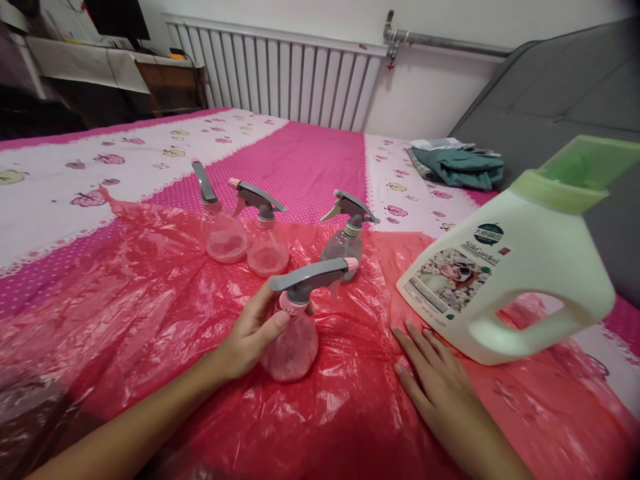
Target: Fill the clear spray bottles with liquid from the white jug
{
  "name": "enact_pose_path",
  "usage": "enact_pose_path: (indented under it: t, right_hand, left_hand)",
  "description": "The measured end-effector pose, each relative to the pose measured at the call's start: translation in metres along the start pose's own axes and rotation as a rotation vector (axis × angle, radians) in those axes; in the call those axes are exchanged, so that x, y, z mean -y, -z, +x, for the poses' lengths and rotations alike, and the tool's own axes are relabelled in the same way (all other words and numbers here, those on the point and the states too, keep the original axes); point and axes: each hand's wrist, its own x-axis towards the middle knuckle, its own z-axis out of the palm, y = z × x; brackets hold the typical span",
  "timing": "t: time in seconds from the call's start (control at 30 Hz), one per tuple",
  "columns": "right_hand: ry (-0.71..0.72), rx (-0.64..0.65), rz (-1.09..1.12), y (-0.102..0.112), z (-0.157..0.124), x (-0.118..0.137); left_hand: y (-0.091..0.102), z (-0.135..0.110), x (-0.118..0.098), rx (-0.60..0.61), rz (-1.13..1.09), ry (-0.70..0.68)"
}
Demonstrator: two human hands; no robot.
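Note:
My left hand (257, 330) is wrapped around the neck of a clear spray bottle (293, 347) with a grey and pink trigger head, upright on a red plastic sheet (350, 407). Flat on the sheet lies my right hand (433, 363), fingers stretched out and holding nothing. Just beyond its fingertips stands a large white detergent jug (520, 260) with a green cap. Behind the held bottle are two more pink-necked spray bottles, one at far left (223, 237) and one beside it (269, 250). A greenish-necked spray bottle (345, 247) stands to their right.
The sheet covers part of a bed (320, 157) with a pink and white patterned cover. Folded clothes (457, 163) lie near the grey headboard (565, 93). A white radiator (280, 73) lines the wall; a desk (170, 80) with a monitor (117, 20) is back left.

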Motion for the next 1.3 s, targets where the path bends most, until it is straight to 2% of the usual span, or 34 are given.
enact_pose_path:
  t: [0.27,0.57,0.87,1.2,1.3]
  right_hand:
    - [0.000,0.009,0.016,0.000,0.001,-0.001]
    - [-0.013,0.035,0.000,0.004,0.000,0.001]
    - [-0.004,0.007,-0.023,0.001,0.000,0.001]
    - [0.008,-0.001,0.018,0.010,0.003,0.006]
    - [0.017,-0.018,0.014,0.011,0.004,0.007]
  left_hand:
    - [-0.002,-0.003,0.005,-0.116,-0.129,0.109]
    - [-0.001,-0.001,0.004,-0.041,-0.097,0.022]
    - [0.001,-0.004,0.006,-0.130,-0.115,0.145]
    - [0.002,-0.004,0.009,-0.146,-0.098,0.127]
    - [0.002,-0.004,0.008,-0.113,-0.094,0.071]
